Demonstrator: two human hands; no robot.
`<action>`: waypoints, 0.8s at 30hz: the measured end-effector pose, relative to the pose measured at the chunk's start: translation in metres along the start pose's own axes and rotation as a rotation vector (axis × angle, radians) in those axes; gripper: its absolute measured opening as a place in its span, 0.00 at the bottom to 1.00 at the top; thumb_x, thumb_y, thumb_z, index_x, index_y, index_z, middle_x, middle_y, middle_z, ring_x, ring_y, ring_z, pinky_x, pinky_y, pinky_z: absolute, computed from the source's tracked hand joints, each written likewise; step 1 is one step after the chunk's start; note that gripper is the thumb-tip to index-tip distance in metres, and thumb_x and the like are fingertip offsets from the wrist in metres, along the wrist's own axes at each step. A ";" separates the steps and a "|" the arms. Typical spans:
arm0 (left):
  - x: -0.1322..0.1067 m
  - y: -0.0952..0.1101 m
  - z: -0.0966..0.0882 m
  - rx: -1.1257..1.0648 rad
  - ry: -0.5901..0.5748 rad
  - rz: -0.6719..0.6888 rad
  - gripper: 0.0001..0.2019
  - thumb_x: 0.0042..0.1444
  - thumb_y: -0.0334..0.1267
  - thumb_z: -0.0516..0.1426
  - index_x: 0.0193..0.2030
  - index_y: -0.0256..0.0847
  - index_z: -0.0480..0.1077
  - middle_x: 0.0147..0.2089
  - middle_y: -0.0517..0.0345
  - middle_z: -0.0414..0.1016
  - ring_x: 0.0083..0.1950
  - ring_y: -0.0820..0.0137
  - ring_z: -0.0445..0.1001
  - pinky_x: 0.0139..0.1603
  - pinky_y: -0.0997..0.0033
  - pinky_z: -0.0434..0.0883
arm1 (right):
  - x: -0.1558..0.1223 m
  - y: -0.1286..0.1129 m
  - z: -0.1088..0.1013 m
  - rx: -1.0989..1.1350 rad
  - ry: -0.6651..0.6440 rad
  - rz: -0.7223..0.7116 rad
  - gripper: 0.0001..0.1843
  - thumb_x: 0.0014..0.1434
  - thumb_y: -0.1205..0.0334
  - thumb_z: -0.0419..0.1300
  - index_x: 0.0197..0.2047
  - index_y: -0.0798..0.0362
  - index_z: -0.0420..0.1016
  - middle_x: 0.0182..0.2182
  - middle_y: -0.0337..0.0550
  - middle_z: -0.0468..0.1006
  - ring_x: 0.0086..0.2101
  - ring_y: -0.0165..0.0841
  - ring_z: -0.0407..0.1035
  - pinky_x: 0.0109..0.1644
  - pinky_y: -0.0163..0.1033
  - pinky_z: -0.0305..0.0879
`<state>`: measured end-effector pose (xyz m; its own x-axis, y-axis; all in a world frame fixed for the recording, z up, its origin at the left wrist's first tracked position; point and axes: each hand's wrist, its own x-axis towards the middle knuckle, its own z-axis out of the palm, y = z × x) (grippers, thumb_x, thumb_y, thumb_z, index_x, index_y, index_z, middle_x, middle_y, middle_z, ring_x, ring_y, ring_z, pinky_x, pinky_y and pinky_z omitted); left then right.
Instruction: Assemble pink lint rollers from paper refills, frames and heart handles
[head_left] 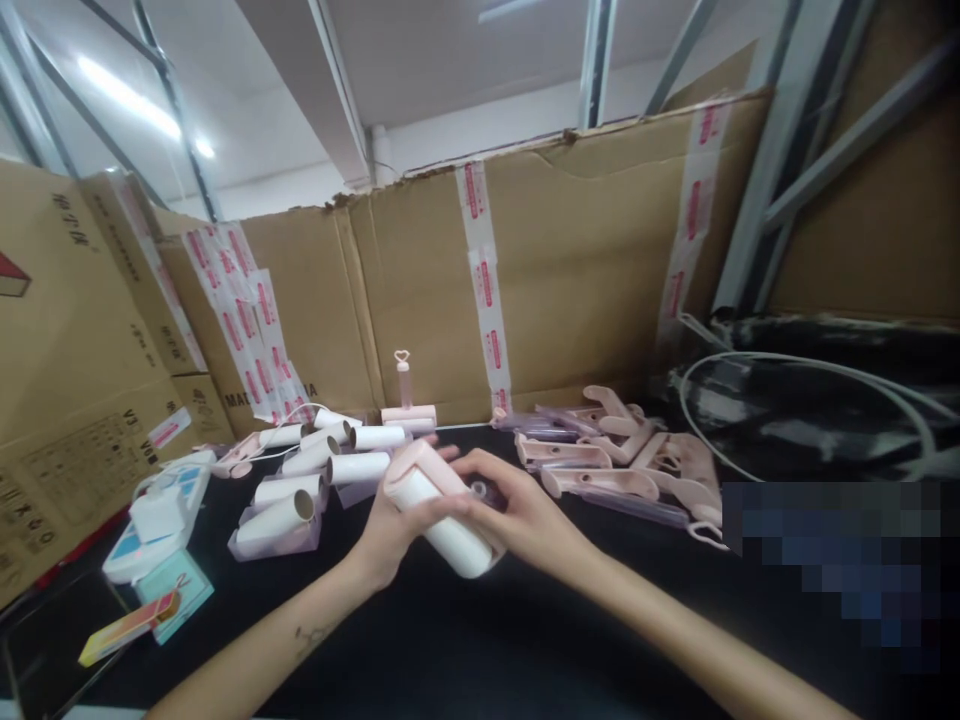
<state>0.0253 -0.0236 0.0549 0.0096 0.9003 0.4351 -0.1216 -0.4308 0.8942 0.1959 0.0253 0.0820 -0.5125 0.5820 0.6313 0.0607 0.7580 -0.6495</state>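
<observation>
A lint roller [450, 535] with a white paper roll in a pale pink holder is held tilted over the black table. Wrapped around its upper left end is my left hand [386, 530], with fingertips showing behind the roller. From the other side my right hand [510, 495] grips the pink holder, thumb across the roll. To the left lie several white paper rolls [360, 467] with brown cardboard cores, some in a clear purplish tray [277, 540]. On the right several pink lint roller holders [600, 483] are piled with clear purplish handles.
At the back stands a pink roller [405, 415] with its heart-ended handle upright. A white power strip [124, 555], teal box [176, 595] and yellow-orange packet [127, 628] lie at left. Cardboard walls [420, 290] enclose the back; a white cable [690, 385] loops over black plastic at right.
</observation>
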 end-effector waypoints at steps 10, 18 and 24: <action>-0.013 -0.001 0.007 0.021 0.040 -0.259 0.15 0.47 0.42 0.64 0.35 0.35 0.67 0.31 0.51 0.76 0.30 0.68 0.73 0.32 0.70 0.71 | -0.012 -0.032 -0.018 0.756 0.159 -0.296 0.34 0.64 0.42 0.41 0.15 0.57 0.46 0.27 0.34 0.59 0.14 0.17 0.54 0.20 0.33 0.61; -0.026 -0.016 0.027 0.061 -0.157 -0.212 0.13 0.46 0.43 0.64 0.26 0.35 0.68 0.27 0.58 0.72 0.30 0.73 0.68 0.33 0.76 0.66 | -0.031 0.001 0.020 0.528 -0.074 -0.439 0.27 0.62 0.44 0.48 0.20 0.55 0.57 0.30 0.39 0.58 0.21 0.23 0.61 0.23 0.36 0.64; -0.024 -0.014 0.023 0.019 -0.081 -0.301 0.11 0.47 0.40 0.64 0.33 0.35 0.70 0.31 0.57 0.72 0.33 0.71 0.69 0.37 0.74 0.67 | -0.035 -0.010 0.008 0.613 0.054 -0.418 0.30 0.61 0.39 0.42 0.19 0.55 0.55 0.29 0.37 0.58 0.18 0.22 0.61 0.22 0.37 0.65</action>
<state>0.0497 -0.0404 0.0346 0.1211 0.9802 0.1568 -0.0827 -0.1474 0.9856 0.2068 -0.0051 0.0633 -0.3448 0.3066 0.8872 -0.6271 0.6281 -0.4608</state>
